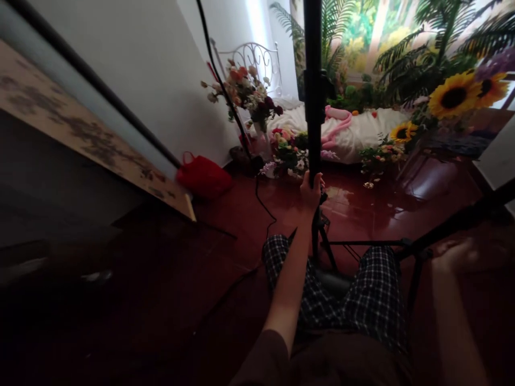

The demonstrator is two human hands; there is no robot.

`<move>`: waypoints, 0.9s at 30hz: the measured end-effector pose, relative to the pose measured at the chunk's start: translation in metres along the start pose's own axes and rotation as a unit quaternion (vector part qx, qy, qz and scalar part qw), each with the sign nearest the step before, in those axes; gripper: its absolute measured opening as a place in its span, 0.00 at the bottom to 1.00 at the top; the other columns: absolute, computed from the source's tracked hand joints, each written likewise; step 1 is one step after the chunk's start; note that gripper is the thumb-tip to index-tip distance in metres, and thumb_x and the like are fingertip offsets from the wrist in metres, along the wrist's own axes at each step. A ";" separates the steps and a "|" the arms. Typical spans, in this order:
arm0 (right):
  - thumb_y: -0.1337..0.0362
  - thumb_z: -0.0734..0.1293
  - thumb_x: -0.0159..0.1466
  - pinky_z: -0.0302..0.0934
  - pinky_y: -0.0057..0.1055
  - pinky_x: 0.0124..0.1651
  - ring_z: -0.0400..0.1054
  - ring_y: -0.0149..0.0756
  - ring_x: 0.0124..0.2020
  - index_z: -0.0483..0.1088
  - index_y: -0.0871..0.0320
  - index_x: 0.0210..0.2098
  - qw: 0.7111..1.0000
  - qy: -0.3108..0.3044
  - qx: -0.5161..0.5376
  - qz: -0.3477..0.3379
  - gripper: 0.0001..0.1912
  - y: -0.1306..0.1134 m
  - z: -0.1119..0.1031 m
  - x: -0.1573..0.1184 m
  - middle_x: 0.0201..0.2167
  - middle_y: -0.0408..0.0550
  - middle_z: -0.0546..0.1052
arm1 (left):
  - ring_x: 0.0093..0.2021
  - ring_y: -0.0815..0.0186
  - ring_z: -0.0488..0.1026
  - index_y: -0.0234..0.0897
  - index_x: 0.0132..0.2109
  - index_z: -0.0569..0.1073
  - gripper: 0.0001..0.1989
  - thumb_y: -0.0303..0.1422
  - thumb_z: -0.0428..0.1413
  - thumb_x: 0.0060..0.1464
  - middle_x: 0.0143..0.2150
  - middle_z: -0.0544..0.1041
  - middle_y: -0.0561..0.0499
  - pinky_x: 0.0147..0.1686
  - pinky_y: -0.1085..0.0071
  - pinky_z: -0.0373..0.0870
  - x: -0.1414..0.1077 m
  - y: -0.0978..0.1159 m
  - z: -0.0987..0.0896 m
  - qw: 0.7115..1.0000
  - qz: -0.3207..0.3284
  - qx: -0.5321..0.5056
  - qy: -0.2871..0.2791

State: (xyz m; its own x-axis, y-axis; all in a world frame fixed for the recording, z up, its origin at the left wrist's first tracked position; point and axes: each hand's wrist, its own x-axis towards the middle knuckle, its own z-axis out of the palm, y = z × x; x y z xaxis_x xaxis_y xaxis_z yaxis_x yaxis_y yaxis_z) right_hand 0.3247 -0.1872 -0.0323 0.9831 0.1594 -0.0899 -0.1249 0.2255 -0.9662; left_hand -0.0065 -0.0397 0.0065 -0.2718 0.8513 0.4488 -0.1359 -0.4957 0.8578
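My left hand [311, 188] is closed around the lower part of a black upright pole [314, 96], which looks like a light stand. Its folding legs [328, 249] spread near the floor between my knees. At the right, my right hand [454, 254] is smeared by motion, and its fingers do not show clearly. It is close to a second black pole [458, 217] that slants up to the right edge. Whether the hand touches that pole, I cannot tell.
Flowers in a vase [251, 88] stand near a white metal headboard [257, 56]. Sunflowers [454, 98] are at the right, beside a pale draped bed [362, 131]. A red bag [204, 177] and a leaning painted panel [92, 134] are at the left. Cables [265, 209] cross the red floor.
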 end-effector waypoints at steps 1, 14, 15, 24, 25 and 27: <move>0.51 0.65 0.60 0.37 0.22 0.12 0.46 0.24 0.12 0.54 0.53 0.15 0.999 -0.042 -0.007 0.022 0.24 0.017 -0.002 -0.019 0.14 0.40 0.57 | 0.22 0.74 0.65 0.39 0.35 0.68 0.23 0.57 0.55 0.55 0.23 0.69 0.56 0.25 0.74 0.63 0.000 -0.001 -0.001 1.000 -0.001 -0.004 -0.002; 0.42 0.66 0.61 0.46 0.20 0.15 0.53 0.25 0.17 0.63 0.55 0.30 0.602 -0.652 0.056 0.458 0.22 0.022 0.097 -0.233 0.18 0.36 0.61 | 0.19 0.75 0.62 0.35 0.28 0.69 0.33 0.65 0.53 0.48 0.21 0.66 0.55 0.19 0.74 0.59 0.011 -0.012 -0.017 0.990 -0.068 -0.059 -0.107; 0.43 0.66 0.63 0.44 0.19 0.14 0.53 0.25 0.17 0.62 0.55 0.29 0.561 -0.659 0.087 0.493 0.22 0.015 0.103 -0.238 0.18 0.36 0.61 | 0.19 0.75 0.62 0.34 0.29 0.69 0.33 0.65 0.52 0.49 0.21 0.66 0.54 0.20 0.74 0.59 0.011 -0.014 -0.017 0.991 -0.061 -0.059 -0.103; 0.57 0.64 0.69 0.42 0.18 0.16 0.40 0.23 0.16 0.46 0.55 0.24 0.473 -0.639 0.228 0.562 0.25 0.019 0.114 -0.246 0.17 0.33 0.55 | 0.25 0.73 0.65 0.35 0.31 0.70 0.31 0.63 0.53 0.51 0.27 0.71 0.52 0.27 0.73 0.66 0.004 -0.014 -0.017 0.988 -0.079 -0.112 -0.077; 0.56 0.64 0.69 0.42 0.18 0.16 0.40 0.23 0.15 0.46 0.54 0.23 0.472 -0.635 0.228 0.568 0.25 0.020 0.114 -0.247 0.16 0.33 0.55 | 0.26 0.73 0.66 0.36 0.31 0.70 0.31 0.63 0.53 0.50 0.27 0.71 0.52 0.28 0.73 0.67 0.003 -0.014 -0.017 0.989 -0.075 -0.109 -0.071; 0.55 0.65 0.69 0.42 0.19 0.16 0.41 0.23 0.15 0.46 0.54 0.22 0.475 -0.629 0.231 0.571 0.26 0.020 0.115 -0.248 0.15 0.32 0.54 | 0.27 0.71 0.67 0.36 0.31 0.69 0.30 0.63 0.54 0.50 0.27 0.71 0.51 0.28 0.72 0.67 0.001 -0.014 -0.018 0.991 -0.067 -0.093 -0.064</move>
State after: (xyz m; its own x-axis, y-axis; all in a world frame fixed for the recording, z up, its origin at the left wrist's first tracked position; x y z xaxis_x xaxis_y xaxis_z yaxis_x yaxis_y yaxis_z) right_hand 0.0631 -0.1112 -0.0020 -0.5813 0.8137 0.0036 -0.7819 -0.5574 -0.2792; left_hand -0.0216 -0.0348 -0.0096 -0.1177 0.9209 0.3715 -0.3401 -0.3889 0.8562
